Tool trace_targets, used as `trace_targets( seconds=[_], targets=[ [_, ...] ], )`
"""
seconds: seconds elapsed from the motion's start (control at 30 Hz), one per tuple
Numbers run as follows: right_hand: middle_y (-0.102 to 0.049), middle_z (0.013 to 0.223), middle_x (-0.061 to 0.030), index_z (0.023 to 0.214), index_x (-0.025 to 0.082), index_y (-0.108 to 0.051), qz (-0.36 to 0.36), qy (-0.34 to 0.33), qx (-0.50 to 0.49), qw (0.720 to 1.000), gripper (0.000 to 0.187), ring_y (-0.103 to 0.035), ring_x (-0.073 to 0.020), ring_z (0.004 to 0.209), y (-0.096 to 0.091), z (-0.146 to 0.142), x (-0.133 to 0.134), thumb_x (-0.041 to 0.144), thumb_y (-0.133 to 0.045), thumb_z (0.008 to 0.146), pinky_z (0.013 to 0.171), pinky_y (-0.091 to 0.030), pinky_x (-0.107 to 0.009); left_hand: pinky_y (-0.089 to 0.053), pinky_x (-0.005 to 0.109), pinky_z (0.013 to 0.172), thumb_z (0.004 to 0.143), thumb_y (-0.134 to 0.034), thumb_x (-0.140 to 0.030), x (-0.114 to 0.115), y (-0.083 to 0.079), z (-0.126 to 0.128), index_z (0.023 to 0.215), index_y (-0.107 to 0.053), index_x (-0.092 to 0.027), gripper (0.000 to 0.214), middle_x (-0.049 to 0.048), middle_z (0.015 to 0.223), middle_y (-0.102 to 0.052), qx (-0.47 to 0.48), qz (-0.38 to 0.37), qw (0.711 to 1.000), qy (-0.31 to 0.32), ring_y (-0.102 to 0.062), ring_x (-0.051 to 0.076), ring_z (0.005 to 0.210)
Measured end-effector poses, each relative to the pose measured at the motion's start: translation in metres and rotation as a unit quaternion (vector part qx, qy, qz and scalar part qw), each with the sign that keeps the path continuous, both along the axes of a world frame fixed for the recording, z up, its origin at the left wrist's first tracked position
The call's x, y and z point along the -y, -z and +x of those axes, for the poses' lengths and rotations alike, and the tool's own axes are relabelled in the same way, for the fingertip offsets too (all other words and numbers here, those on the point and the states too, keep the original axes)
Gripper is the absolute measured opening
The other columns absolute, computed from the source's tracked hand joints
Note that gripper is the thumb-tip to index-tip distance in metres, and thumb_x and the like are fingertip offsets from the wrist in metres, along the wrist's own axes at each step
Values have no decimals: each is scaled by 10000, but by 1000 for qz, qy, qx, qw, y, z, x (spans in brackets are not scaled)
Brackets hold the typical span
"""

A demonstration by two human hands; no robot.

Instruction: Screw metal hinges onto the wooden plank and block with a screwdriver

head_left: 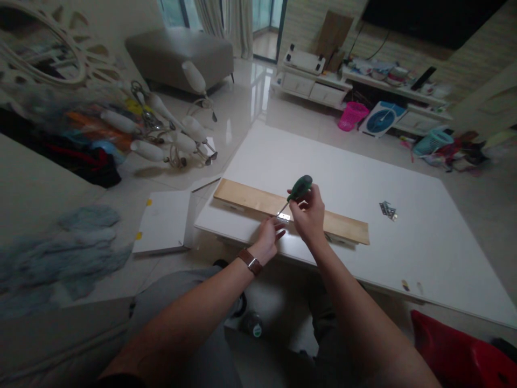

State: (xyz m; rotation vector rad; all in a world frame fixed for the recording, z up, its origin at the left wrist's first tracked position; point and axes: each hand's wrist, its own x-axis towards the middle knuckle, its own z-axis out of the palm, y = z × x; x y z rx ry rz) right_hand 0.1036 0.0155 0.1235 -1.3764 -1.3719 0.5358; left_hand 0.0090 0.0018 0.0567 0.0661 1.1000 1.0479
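A long pale wooden board (246,197) lies across the near part of a white tabletop (355,178). My right hand (309,213) is closed round a green-handled screwdriver (299,188), whose tip points down at a small shiny metal fitting (284,216) on the board's near edge. My left hand (269,238), with a brown watch on its wrist, rests at that edge with its fingers pinched next to the fitting, touching or holding it.
A small heap of metal screws or fittings (388,210) lies to the right on the tabletop. A white panel (163,221) lies on the floor at left, with a chandelier (169,134) beyond it. A red object (456,350) is at lower right.
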Motion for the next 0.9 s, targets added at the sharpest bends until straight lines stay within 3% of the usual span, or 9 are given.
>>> trace_targets(
  seconds=[0.33,0.57,0.9],
  targets=[
    [-724,958,-13,1079,263,-543,8,11,13,1000,286,-643,-140,703,4,1,-1,270,-673,826,565,-479,-273,-459,258,694,819,-572,-71,-4,-4,0,740,-581,-184,138,-5,742,-627,50,-46,998,-6,-622,112,686],
    [-642,847,16,940,270,-510,-1,21,27,999,244,-599,-137,666,6,2,-4,319,-719,823,523,-454,-267,-442,250,673,769,-609,-72,-6,1,-1,753,-597,-187,117,-1,779,-659,53,-40,998,-8,-606,108,681],
    [-768,969,-25,970,261,-533,-11,2,16,1000,202,-651,-144,699,3,0,0,273,-674,825,557,-468,-275,-444,250,689,784,-619,-87,-8,3,-1,742,-596,-181,105,-4,777,-649,64,-39,997,-4,-633,108,699]
  ],
)
